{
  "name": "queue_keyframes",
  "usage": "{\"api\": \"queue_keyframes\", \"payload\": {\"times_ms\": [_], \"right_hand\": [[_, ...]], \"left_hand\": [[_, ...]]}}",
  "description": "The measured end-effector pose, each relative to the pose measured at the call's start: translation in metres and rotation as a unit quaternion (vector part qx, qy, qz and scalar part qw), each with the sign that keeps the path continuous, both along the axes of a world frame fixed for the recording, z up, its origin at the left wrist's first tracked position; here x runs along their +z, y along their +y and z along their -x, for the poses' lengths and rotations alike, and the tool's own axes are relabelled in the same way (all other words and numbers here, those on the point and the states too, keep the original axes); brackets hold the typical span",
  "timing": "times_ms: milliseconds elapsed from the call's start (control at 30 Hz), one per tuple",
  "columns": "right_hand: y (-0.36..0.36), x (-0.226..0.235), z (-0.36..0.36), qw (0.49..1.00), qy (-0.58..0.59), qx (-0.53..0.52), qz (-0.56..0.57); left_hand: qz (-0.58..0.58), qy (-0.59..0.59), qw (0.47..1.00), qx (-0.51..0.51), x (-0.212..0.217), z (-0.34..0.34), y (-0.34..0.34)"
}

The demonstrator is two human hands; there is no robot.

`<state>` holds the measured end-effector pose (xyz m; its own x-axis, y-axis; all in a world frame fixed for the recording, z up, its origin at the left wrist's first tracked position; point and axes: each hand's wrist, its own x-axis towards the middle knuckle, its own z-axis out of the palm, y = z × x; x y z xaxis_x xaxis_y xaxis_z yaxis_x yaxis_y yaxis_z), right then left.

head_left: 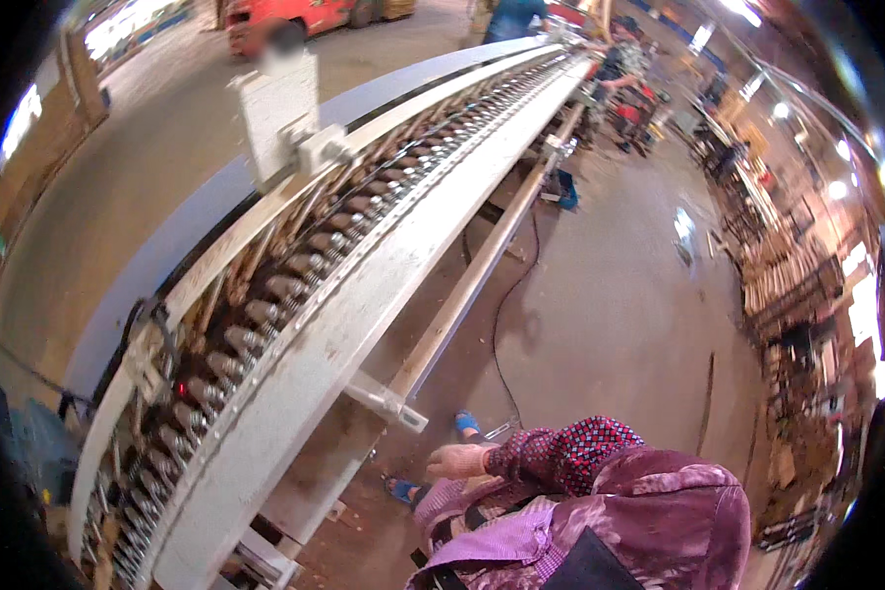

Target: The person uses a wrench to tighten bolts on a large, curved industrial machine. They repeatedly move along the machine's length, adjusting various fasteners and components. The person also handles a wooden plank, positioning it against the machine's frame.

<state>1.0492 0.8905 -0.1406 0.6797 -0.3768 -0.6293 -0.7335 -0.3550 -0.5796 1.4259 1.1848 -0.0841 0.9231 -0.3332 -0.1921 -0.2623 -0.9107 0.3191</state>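
Observation:
My right hand (457, 460) hangs low in front of my body, below the patterned cuff (600, 447) of a dark red sleeve with small dots. Its fingers look loosely stretched and point left, with nothing visible in them. It is apart from the long pale machine frame (315, 423) on the left; a short square metal bar (388, 401) sticking out of that frame is the nearest part. My left hand does not show. Blue footwear (467, 423) is visible on the floor beyond my hand.
A long row of spring-like metal rollers (285, 287) runs along the machine. A white upright block (280, 113) stands on its far rail. A dark cable (501, 324) lies on the floor. People (624, 64) are at the far end; wood stacks (787, 275) line the right.

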Motion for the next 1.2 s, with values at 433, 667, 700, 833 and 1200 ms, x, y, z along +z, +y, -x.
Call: {"api": "queue_keyframes", "payload": {"times_ms": [433,667,700,833,1200], "right_hand": [[0.015,0.078,0.057,0.999,-0.033,-0.006,0.012],[-0.005,0.060,0.130,0.995,-0.032,-0.072,0.066],[-0.009,0.059,0.141,0.992,-0.034,-0.076,0.096],[-0.031,-0.015,0.187,0.980,-0.118,-0.095,0.125],[-0.242,0.020,0.433,0.871,-0.080,-0.482,-0.049]], "left_hand": [[0.135,0.052,0.989,0.010,-0.098,-0.037,0.037],[0.027,0.099,0.993,0.052,-0.119,-0.062,0.092],[-0.035,0.075,0.995,0.054,-0.120,-0.057,0.092],[-0.031,0.136,0.987,-0.082,-0.162,0.032,-0.006],[-0.019,0.322,0.884,-0.339,-0.141,0.427,-0.466]]}}
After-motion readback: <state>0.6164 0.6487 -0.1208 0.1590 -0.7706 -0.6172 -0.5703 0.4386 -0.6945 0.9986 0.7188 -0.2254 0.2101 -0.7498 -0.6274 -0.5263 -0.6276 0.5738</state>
